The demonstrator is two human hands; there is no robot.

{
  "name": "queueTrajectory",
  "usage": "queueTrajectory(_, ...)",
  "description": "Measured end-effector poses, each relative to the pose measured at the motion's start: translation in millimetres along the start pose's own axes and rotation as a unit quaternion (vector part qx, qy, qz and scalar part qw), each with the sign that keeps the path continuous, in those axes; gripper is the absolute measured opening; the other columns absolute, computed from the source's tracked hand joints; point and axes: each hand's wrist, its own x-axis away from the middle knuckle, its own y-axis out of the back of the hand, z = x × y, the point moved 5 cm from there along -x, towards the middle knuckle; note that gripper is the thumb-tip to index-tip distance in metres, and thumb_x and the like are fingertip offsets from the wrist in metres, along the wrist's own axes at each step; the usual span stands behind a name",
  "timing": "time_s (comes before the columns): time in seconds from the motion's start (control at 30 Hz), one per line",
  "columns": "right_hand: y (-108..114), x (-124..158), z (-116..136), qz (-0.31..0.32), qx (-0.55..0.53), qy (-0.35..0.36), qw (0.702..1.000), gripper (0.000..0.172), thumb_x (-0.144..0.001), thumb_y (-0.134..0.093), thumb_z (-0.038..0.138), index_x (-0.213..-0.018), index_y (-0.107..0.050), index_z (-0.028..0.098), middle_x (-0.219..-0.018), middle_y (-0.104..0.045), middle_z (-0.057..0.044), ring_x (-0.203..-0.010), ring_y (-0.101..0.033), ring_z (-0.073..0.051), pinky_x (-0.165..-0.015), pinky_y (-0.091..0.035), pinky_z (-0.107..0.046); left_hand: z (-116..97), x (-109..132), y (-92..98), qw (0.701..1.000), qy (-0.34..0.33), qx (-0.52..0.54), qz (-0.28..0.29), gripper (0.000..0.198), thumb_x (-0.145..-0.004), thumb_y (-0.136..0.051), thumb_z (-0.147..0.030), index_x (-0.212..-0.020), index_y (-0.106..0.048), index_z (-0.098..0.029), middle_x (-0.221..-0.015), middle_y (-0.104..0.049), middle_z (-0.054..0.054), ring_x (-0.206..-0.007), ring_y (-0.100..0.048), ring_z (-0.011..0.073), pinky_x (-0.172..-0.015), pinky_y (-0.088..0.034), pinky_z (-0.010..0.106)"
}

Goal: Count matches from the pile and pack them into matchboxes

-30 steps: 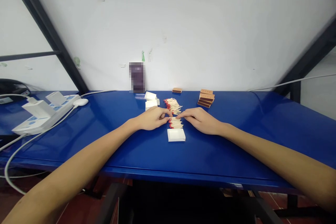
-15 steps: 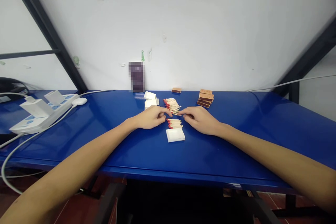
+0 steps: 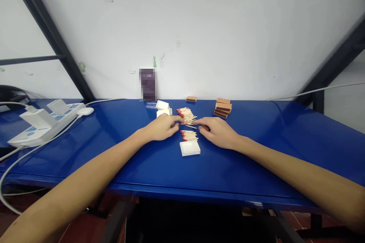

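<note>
A larger pile of red-tipped matches [image 3: 186, 114] lies on the blue table, heads toward the left. My left hand [image 3: 162, 127] reaches in from the left, its index fingertip at the heads on the pile's near side. From the right, my right hand [image 3: 219, 131] points its index finger at the stick ends. Both hands have thumb and index finger apart, with no match lifted. A loose match [image 3: 191, 126] lies just below the pile. Nearer me is a smaller row of matches [image 3: 189, 136], and below it a white matchbox tray [image 3: 190, 148].
White matchbox trays [image 3: 163, 105] are stacked behind my left hand. Several brown matchbox sleeves [image 3: 222, 107] stand in a heap at the back right, with another brown matchbox [image 3: 191, 99] near the wall. A white power strip [image 3: 42, 126] with cables occupies the left side.
Both index fingertips have shifted slightly away from me, toward the larger pile. A loose match now shows separately between that pile and the smaller row.
</note>
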Motion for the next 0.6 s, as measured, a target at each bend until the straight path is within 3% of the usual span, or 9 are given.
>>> queueTrajectory(0.37, -1.4, 0.6, 3.1, 0.018, -0.053, 0.075, 0.996, 0.037, -0.093, -0.044, 0.018, -0.120, -0.070, 0.022, -0.106, -0.075, -0.004, -0.090, -0.068, -0.020, -0.078, -0.048, -0.032, 0.4, 0.6, -2.2, 1.000, -0.005, 0.005, 0.014, 0.034, -0.085, -0.047, -0.014, -0.112, -0.068, -0.015, -0.061, -0.062, -0.002, -0.052, -0.053, 0.0114, -0.060, -0.040, 0.024)
queueTrajectory(0.6, -0.2, 1.5, 4.5, 0.018, -0.072, 0.080, 0.994, 0.037, -0.095, -0.043, 0.017, -0.122, -0.068, 0.022, -0.108, -0.074, -0.005, -0.091, -0.068, -0.020, -0.078, -0.050, -0.032, 0.3, 0.8, -3.1, 1.000, -0.009, 0.011, 0.020, 0.037, -0.085, -0.047, -0.014, -0.116, -0.067, -0.015, -0.061, -0.061, -0.002, -0.052, -0.052, 0.0117, -0.058, -0.039, 0.024)
